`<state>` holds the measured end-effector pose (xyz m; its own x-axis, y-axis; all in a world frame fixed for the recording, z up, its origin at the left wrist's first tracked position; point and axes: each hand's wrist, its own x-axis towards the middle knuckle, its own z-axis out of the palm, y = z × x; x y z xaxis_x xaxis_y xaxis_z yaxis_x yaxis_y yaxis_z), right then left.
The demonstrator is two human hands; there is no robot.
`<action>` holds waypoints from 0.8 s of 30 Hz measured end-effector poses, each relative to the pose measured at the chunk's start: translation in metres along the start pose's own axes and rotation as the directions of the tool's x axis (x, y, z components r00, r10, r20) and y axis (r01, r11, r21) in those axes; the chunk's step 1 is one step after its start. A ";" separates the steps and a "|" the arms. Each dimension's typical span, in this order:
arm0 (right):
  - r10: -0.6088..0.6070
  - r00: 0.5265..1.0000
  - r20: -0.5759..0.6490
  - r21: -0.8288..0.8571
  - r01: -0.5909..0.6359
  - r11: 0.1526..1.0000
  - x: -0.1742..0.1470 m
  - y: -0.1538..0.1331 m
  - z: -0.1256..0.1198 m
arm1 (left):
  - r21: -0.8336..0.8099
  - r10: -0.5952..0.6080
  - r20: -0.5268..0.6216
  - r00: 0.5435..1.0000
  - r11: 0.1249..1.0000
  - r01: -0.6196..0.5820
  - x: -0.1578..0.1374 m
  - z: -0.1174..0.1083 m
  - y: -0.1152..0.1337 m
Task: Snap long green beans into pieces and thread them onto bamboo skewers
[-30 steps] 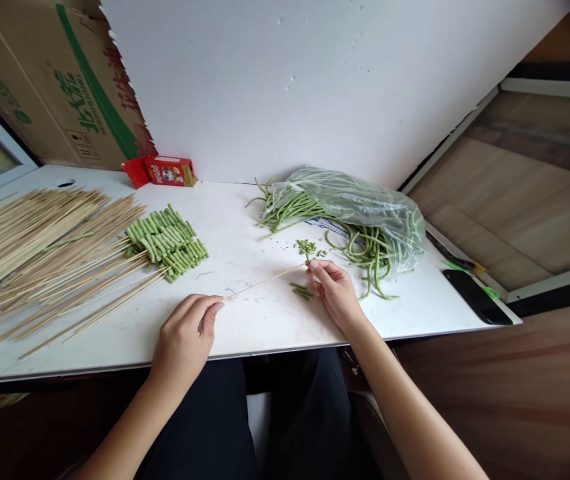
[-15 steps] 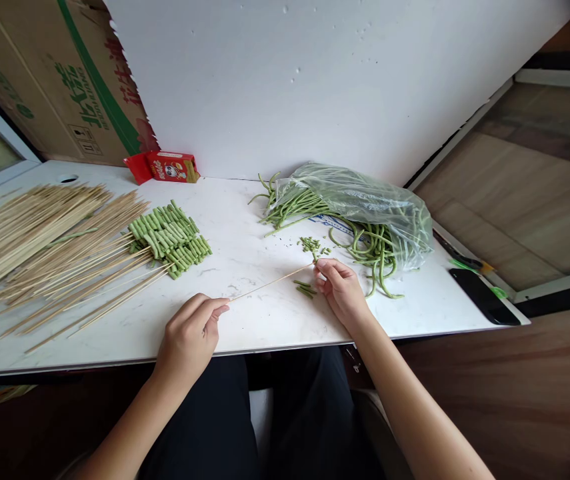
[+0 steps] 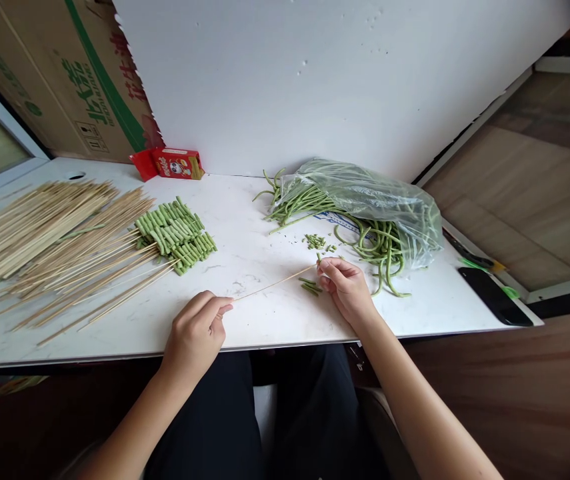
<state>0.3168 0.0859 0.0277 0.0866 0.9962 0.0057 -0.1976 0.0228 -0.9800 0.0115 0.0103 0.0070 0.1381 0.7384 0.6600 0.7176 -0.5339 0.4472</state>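
Note:
My left hand (image 3: 199,325) pinches one end of a thin wooden skewer (image 3: 275,283) above the front of the white table. At the skewer's other end, my right hand (image 3: 345,287) is closed on a short piece of green bean (image 3: 319,257), mostly hidden by the fingers. Just left of that hand lie several cut bean pieces (image 3: 309,287), and small bean trimmings (image 3: 316,241) are scattered behind it. To the left, a pile of bean pieces threaded on skewers (image 3: 177,233) rests with the bare sticks pointing left.
Many bare skewers (image 3: 39,223) cover the table's left side. Long beans (image 3: 387,243) spill from a clear plastic bag (image 3: 365,187) at the back right. A black phone (image 3: 495,297) lies near the right edge. A red packet (image 3: 177,163) stands by a cardboard box (image 3: 65,73).
The whole view has shifted slightly, so things appear a little further right. Both hands keep their hold on the skewer and bean piece, with hardly any movement between them.

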 end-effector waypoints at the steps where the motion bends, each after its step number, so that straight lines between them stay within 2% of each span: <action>1: -0.008 1.000 0.008 -0.008 0.008 1.000 0.000 0.001 -0.001 | 0.001 0.000 0.000 1.000 1.000 0.000 0.000 0.000 0.000; 6: -0.061 0.997 0.039 -0.054 0.063 0.997 -0.001 0.002 -0.003 | 0.011 -0.001 -0.006 1.000 1.000 0.001 0.000 0.001 -0.001; 11: -0.118 0.993 0.020 -0.122 0.120 0.985 -0.004 0.001 0.000 | 0.016 -0.010 0.008 1.000 1.000 0.010 0.000 0.000 0.000; 16: -0.129 0.992 0.006 -0.172 0.128 0.977 -0.006 -0.002 0.003 | 0.018 -0.008 0.002 1.000 1.000 0.008 -0.002 0.000 0.000; 24: -0.120 0.993 0.020 -0.133 0.122 0.984 -0.009 -0.003 0.006 | 0.029 -0.009 -0.001 1.000 1.000 0.009 -0.002 0.001 0.000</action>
<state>0.3107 0.0772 0.0320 0.0901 0.9877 0.1276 -0.0537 0.1328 -0.9897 0.0118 0.0098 0.0052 0.1309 0.7424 0.6570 0.7383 -0.5153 0.4351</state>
